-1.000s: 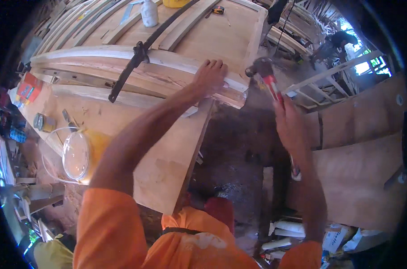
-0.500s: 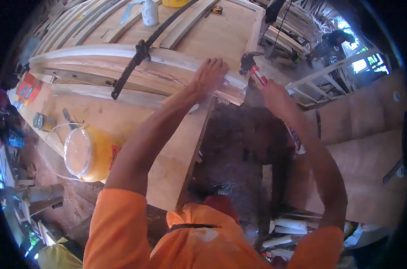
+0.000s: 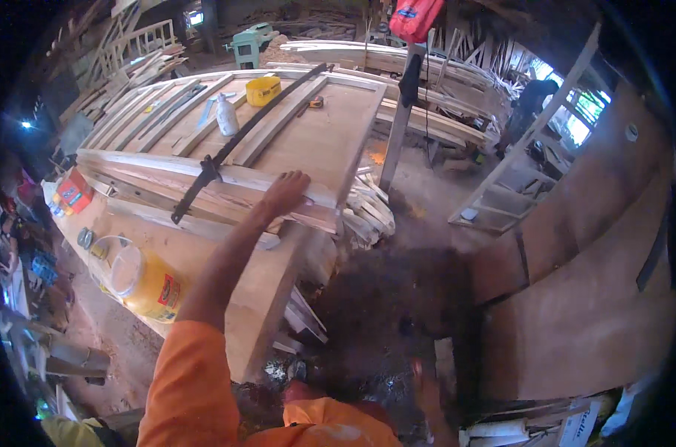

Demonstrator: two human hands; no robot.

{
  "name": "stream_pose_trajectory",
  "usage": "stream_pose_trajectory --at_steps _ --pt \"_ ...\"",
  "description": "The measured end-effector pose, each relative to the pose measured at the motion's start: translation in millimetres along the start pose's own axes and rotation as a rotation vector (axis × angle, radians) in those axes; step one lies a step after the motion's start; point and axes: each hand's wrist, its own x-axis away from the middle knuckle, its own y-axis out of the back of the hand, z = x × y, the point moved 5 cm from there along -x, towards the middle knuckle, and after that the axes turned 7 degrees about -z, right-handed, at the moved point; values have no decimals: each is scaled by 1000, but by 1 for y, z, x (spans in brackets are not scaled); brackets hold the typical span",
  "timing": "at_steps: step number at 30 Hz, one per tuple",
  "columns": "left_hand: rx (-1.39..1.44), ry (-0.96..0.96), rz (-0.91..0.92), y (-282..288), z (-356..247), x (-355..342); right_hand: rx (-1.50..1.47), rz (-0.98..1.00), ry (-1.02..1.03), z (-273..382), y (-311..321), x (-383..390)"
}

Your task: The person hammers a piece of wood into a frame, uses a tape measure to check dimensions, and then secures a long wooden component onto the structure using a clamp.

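My left hand (image 3: 286, 194) rests palm down over the pale wooden beam (image 3: 241, 176) near its right end, fingers out across its top. Below that beam lie more long boards, stacked along the edge of a slatted wooden panel (image 3: 336, 119). A dark metal bar clamp (image 3: 208, 171) runs across the panel and boards, left of the hand. At the lower edge, low beside my body, my right hand (image 3: 426, 384) is dim and smeared. A reddish sliver shows by it, but its fingers and any hold cannot be made out.
On the bench (image 3: 252, 305) stands a yellow bucket (image 3: 155, 283). A white bottle (image 3: 226, 115), yellow tub (image 3: 263, 91) and tape measure (image 3: 316, 103) lie on the panel. Wood offcuts (image 3: 368, 212) sit past its corner. Large brown sheets (image 3: 576, 298) stand right; a person (image 3: 535, 100) is farther back.
My right hand has dropped from beside the board ends, where it held a hammer, to low by my body. My left hand stays on the beam; the view has tilted up.
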Motion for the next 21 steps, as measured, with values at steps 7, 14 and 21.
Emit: stream_pose_trajectory --at_steps 7,14,21 --pt "-23 -31 133 -12 24 -3 -116 178 -312 -167 -93 73" --pt "-263 -33 936 -26 69 -25 -265 139 -369 -191 -80 57" --pt "-68 159 698 -12 104 -206 -279 125 -312 -170 -46 -76"
